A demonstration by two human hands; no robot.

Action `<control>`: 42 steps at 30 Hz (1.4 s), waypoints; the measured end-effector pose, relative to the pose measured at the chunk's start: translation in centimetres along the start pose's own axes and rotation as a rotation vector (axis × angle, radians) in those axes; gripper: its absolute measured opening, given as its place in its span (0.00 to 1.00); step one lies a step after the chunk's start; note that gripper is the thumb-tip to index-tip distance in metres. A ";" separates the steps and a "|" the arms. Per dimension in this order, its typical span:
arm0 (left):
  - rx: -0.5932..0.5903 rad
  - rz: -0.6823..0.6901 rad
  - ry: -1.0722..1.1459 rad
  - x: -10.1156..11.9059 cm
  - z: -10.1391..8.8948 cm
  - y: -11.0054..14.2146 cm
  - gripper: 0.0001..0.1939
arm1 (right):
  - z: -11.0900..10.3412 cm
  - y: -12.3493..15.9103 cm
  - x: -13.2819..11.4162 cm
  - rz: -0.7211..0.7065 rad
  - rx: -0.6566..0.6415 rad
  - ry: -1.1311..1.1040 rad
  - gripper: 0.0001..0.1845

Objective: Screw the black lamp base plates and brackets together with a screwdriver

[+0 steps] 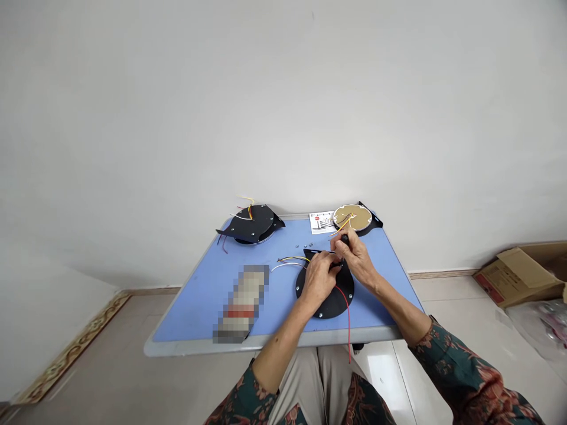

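Right hand [354, 255] grips a black-handled tool [345, 239], upright at the back edge of the near disc [330, 304]. Left hand [317, 276] lies over that disc, fingers bent beside the tool; whether they pinch anything cannot be told. The near disc is black, flat on the blue table [199, 283], close to its front edge. From the disc a red wire [349, 321] hangs past the table's edge, and pale wires [287, 264] reach out to the left. Just behind the disc are loose screws [305, 245]. Farther behind it lie a gold disc [352, 218] with wires and a printed sheet [321, 222]. Left of the near disc is a pixelated object [243, 304]; behind and left, a wired black unit [252, 225]. Well to its right, on the floor, is an open carton [518, 274].
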State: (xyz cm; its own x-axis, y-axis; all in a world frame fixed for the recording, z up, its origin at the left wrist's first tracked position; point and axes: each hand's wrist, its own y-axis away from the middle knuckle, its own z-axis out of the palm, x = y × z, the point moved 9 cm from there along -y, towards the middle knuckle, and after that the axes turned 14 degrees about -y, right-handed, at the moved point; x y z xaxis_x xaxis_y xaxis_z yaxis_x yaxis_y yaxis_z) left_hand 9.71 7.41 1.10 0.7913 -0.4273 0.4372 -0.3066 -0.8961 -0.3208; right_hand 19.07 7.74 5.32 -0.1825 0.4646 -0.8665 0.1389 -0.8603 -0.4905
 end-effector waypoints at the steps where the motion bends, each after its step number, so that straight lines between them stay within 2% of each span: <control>1: -0.009 -0.010 -0.010 0.0 0.0 -0.2 0.10 | 0.3 0.0 0.1 0.007 -0.019 0.039 0.11; 4: -0.040 -0.068 -0.016 -0.2 0.0 -0.7 0.06 | 0.4 -0.1 -0.2 -0.002 -0.024 0.121 0.10; 10: -0.024 -0.062 -0.008 0.1 0.1 -1.1 0.06 | -2.3 -0.3 -2.7 -0.180 0.124 0.386 0.12; 14: 0.004 -0.048 -0.016 0.0 0.3 -1.1 0.05 | -3.5 -0.6 -3.0 -0.187 0.184 0.460 0.15; 22: -0.005 -0.038 0.026 -0.2 0.5 -1.3 0.08 | -3.4 -1.6 -1.6 -0.100 0.016 0.256 0.14; 26: 0.001 -0.034 -0.005 -0.1 0.4 -1.3 0.07 | -3.4 -1.4 -1.3 -0.093 0.015 0.150 0.17; 30: 0.011 -0.039 -0.048 0.2 0.0 -1.2 0.05 | -2.8 -0.9 -2.7 -0.188 0.089 0.312 0.12; 34: 0.003 -0.055 -0.033 0.2 -0.1 -1.2 0.05 | -2.1 -1.0 -3.9 -0.250 0.088 0.415 0.12; 37: -0.009 -0.081 0.018 -0.1 0.1 -1.2 0.04 | -1.8 -1.5 -3.1 -0.167 -0.036 0.296 0.12; 40: -0.010 -0.053 0.036 -0.1 0.3 -1.3 0.05 | -1.3 -1.5 -2.2 -0.082 -0.184 0.150 0.16; 42: -0.005 -0.041 0.017 0.0 0.3 -1.3 0.05 | -1.4 -1.4 -2.0 -0.073 -0.182 0.124 0.18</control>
State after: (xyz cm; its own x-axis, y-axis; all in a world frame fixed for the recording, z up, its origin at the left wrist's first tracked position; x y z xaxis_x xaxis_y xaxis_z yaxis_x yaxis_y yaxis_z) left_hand 10.25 8.64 1.29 0.7944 -0.3921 0.4639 -0.2767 -0.9135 -0.2983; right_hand 20.63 8.30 7.59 -0.0789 0.5565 -0.8271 0.3046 -0.7766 -0.5516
